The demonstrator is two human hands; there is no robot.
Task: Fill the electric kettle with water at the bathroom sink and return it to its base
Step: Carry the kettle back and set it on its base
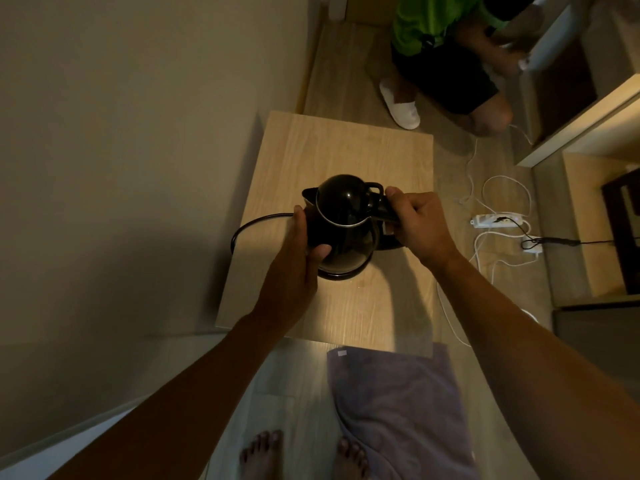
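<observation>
Item, as I see it: black glossy kettle (346,223), rounded, no readable label, on its base (337,273) on the pale wood-grain table (346,150). My right hand (415,225) grips the handle; my left hand (299,261) cups the body. Base mostly hidden; black cord (249,225) loops left.

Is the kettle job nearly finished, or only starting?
I cannot tell. The kettle is over its base on the table, lid open. The right hand grips the handle and the left hand holds the body. No sink shows, and water inside is not visible.
</observation>
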